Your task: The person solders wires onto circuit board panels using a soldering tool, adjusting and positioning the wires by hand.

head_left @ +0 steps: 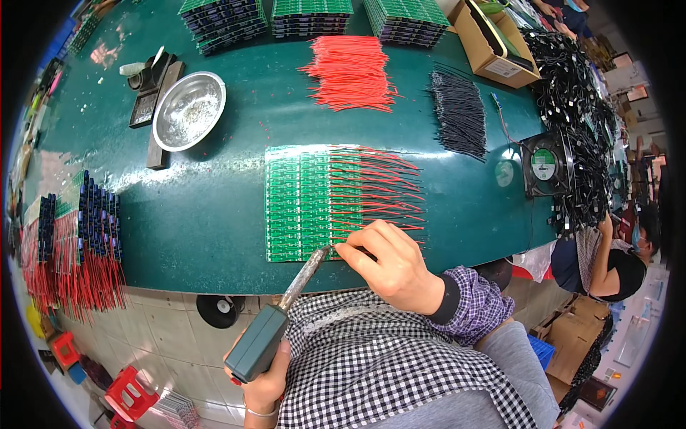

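A row of green circuit boards [300,204] lies side by side on the green table [200,229], each with red wires [379,189] running off to the right. My left hand [266,386] grips the grey-green handle of a soldering iron [275,322]. Its metal tip touches the lower right corner of the boards. My right hand [389,264] rests at the same spot, thumb and fingers pinched on a thin wire beside the iron's tip. The wire's end is hidden under the fingers.
Loose red wires [350,71] and black wires [457,111] lie further back. A metal bowl [189,111] stands at the back left, stacked boards [311,16] at the far edge, a cardboard box [493,43] and a fan [547,164] at the right. Wired boards [78,236] sit left. Another person [614,261] works at the right.
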{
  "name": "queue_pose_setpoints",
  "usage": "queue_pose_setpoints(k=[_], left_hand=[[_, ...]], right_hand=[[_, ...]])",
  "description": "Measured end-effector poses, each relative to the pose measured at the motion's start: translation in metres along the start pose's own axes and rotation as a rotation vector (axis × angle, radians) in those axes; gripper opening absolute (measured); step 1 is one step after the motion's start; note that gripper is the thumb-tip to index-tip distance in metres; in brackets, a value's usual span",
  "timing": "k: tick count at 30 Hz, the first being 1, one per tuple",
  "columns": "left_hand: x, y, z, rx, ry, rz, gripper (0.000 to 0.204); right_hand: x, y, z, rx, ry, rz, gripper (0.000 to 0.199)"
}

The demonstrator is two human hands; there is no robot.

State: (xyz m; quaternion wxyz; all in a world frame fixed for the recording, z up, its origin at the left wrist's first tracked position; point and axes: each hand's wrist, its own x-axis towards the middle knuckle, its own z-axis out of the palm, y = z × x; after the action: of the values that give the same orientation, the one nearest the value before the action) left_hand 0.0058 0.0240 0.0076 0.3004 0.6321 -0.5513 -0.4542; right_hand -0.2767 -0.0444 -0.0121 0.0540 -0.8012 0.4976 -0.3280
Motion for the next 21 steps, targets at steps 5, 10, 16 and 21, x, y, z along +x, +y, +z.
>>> queue_pose_setpoints(k=[5,10,16,21], left_hand=[[-0.001,0.002,-0.002,-0.005,0.007,0.009,0.033],[-0.008,-0.004,-0.003,-0.089,0.042,0.007,0.034],[-0.009,-0.005,0.0,-0.095,0.051,0.028,0.034],[-0.013,0.0,-0.001,-0.116,0.056,-0.029,0.037]], right_hand=[[0.0,0.0,-0.001,-0.001,-0.004,0.001,0.033],[0.001,-0.001,-0.001,-0.019,-0.007,0.001,0.034],[0.0,-0.001,0.0,-0.019,0.004,-0.004,0.034],[-0.001,-0.001,0.0,-0.008,0.007,0.004,0.033]])
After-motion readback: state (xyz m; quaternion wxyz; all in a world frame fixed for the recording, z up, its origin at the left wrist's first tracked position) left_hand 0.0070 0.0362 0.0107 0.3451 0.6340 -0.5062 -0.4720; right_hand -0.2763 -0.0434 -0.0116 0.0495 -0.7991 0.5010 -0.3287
